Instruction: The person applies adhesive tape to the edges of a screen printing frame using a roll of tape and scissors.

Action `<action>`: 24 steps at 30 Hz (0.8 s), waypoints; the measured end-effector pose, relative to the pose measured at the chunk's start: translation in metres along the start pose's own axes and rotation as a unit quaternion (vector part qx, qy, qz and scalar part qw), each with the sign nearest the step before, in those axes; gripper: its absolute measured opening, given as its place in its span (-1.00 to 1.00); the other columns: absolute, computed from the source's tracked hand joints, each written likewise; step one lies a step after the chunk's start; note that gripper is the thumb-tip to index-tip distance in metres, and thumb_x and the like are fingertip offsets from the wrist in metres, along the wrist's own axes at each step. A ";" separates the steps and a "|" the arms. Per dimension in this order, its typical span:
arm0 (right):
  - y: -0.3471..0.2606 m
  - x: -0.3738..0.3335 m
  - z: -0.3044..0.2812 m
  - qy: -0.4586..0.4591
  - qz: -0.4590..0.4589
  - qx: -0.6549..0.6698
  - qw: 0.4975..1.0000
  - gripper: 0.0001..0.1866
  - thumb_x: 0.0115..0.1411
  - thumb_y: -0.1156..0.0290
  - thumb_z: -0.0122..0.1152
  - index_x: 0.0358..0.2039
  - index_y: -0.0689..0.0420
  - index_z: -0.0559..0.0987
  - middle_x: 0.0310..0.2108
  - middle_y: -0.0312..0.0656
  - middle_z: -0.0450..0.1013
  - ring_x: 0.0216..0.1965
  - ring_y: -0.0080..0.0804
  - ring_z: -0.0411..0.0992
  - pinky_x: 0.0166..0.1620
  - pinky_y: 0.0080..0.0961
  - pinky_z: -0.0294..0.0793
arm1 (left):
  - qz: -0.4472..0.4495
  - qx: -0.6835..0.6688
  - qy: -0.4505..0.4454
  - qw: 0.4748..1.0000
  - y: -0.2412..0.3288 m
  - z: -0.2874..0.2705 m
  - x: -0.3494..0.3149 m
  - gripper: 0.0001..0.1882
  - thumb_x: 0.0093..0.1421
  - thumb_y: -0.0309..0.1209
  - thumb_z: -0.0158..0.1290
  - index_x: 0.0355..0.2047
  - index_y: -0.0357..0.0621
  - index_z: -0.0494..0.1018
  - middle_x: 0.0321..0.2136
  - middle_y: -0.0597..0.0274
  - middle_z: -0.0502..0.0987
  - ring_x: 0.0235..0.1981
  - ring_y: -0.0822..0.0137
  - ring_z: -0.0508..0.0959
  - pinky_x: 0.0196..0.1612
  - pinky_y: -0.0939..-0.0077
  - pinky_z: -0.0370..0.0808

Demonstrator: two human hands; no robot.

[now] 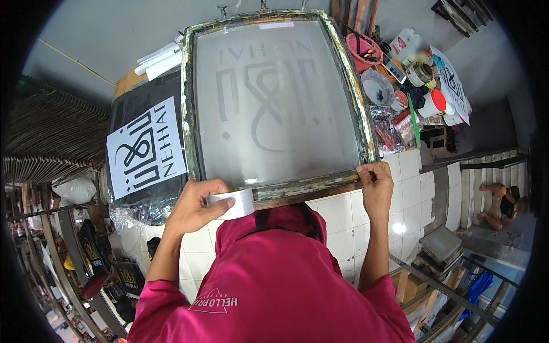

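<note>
A silk screen (337, 137) in a worn, paint-stained frame (189, 114) lies before me, with a faint mirrored design in its mesh. At its near left corner my left hand (200, 206) is closed around a roll of whitish tape (237, 204), thumb in front. My right hand (376, 182) is at the near right corner, its thumb and fingers pinched together against the frame. What that pinch holds, if anything, is too small to make out. A white paper sheet with a black printed design (147, 147) lies left of the frame on a black plastic-wrapped surface (128, 106).
Right of the frame is a cluttered surface with a pink basin (364, 50), a clear tub (377, 87), a red-lidded jar (433, 103) and a green strip (413, 121). Racks (43, 131) stand at left. Another person (500, 206) sits on steps at far right.
</note>
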State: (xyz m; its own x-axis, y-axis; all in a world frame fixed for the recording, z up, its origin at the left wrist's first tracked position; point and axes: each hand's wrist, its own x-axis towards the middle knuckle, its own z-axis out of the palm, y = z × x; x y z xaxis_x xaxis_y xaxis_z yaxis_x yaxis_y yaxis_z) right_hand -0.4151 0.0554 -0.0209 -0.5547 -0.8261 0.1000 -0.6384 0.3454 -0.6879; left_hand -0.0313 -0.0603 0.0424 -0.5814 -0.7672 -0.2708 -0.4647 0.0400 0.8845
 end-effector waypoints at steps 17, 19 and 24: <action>0.012 -0.018 0.020 0.103 0.005 0.038 0.994 -0.80 0.18 0.47 0.46 -0.22 0.15 0.60 -0.20 -0.27 0.44 -0.45 -0.54 0.25 -0.29 -0.57 0.34 | -0.121 0.347 -0.036 0.929 0.040 -0.030 -0.017 -0.68 0.08 -0.24 0.25 -0.24 -0.20 0.61 -0.62 -0.12 0.58 -0.46 -0.15 0.65 -0.24 0.10 0.56; 0.021 -0.015 0.017 0.097 0.018 0.079 0.992 -0.84 0.24 0.45 0.41 -0.20 0.18 0.62 -0.26 -0.33 0.44 -0.42 -0.60 0.26 -0.27 -0.62 0.32 | -0.119 0.394 0.001 0.911 0.045 -0.015 -0.017 -0.64 0.08 -0.21 0.26 -0.18 -0.18 0.61 -0.64 -0.08 0.58 -0.45 -0.16 0.65 -0.17 0.06 0.55; 0.085 0.030 -0.006 0.150 0.098 0.130 0.975 -0.83 0.30 0.44 0.33 -0.14 0.21 0.65 -0.32 -0.32 0.50 -0.37 -0.62 0.31 -0.23 -0.62 0.34 | -0.081 0.346 -0.003 0.935 0.034 -0.018 -0.021 -0.47 0.09 -0.15 0.27 0.06 -0.06 0.57 -0.29 -0.09 0.65 -0.13 -0.11 0.62 0.02 -0.08 0.45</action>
State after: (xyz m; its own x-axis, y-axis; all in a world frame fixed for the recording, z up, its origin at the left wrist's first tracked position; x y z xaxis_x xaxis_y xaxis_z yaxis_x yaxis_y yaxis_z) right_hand -0.4888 0.0623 -0.0719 -0.8082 -0.5751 0.1270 -0.3696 0.3274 -0.8696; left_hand -0.0226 -0.0542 0.0854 -0.4696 -0.7951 -0.3838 -0.8659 0.3301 0.3759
